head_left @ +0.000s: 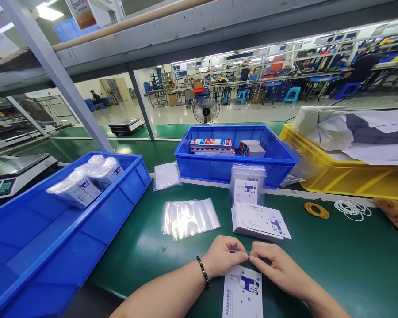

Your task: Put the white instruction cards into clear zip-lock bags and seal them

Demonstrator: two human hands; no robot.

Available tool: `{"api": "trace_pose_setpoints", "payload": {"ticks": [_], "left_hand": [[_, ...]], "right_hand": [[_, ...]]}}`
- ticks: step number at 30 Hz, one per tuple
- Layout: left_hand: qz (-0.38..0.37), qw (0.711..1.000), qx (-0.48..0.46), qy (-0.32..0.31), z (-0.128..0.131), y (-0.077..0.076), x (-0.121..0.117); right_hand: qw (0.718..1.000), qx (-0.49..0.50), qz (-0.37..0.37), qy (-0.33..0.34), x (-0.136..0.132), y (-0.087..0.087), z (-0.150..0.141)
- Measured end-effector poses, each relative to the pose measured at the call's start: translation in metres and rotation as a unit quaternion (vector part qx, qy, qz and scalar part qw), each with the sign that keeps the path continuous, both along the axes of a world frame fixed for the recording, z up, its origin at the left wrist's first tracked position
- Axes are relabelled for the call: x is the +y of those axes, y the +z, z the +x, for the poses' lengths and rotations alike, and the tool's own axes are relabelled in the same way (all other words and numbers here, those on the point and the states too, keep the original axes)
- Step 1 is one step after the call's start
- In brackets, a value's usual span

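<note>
A fan (206, 111) and turquoise stools (294, 90) stand farther off.

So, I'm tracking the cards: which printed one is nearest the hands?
The lone card cut off by the picture's bottom edge, just below the left hand and right hand; the others lie farther away, in piles or bundles.

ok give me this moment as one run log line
left hand: pinching clear plastic | right hand: pinching same plastic | printed card: near side of hands | card stack: beyond hands
</note>
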State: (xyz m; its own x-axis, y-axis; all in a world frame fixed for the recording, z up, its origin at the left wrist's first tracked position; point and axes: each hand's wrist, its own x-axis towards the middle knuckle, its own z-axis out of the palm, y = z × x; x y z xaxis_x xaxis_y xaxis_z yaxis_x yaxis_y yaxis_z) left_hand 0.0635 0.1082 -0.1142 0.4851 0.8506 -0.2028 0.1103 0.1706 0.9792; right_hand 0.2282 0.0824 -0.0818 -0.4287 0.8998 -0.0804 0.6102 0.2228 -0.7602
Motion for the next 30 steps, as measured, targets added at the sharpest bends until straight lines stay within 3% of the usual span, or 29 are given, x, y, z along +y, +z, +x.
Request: {"api": "trace_pose_setpoints", "payload": {"ticks": [3, 5, 8, 10, 12, 17, 24, 30], "left_hand": [[0.049, 0.998, 0.022, -0.034, -0.002, 0.003, 0.0], [0.126, 0.989, 0.055, -0.046, -0.004, 0.007, 0.0], [0.266, 0.957, 0.117, 0.012, -0.008, 0.011, 0.001], [0.312, 0.928, 0.19, 0.072, -0.01, 0.01, 0.003], [0.303, 0.907, 0.279, 0.093, -0.011, 0.007, 0.006], [0.229, 0.879, 0.417, 0.02, -0.014, 0.002, 0.015], [0.327, 0.827, 0.455, 0.031, -0.017, -0.001, 0.022], [0.356, 0.814, 0.455, 0.066, -0.017, -0.002, 0.023]], "right_hand": [[1.0, -0.007, 0.007, 0.01, 0.0, 0.0, 0.002], [1.0, -0.009, 0.016, 0.01, 0.0, 0.0, 0.005], [0.999, -0.012, 0.041, -0.024, 0.002, 0.001, 0.012], [0.995, -0.011, 0.065, -0.08, 0.003, 0.0, 0.018], [0.986, -0.004, 0.095, -0.14, 0.004, -0.001, 0.022], [0.967, 0.017, 0.151, -0.204, 0.0, -0.005, 0.022], [0.979, 0.005, 0.142, -0.147, -0.002, -0.011, 0.015], [0.988, -0.004, 0.113, -0.108, 0.002, -0.008, 0.012]]}}
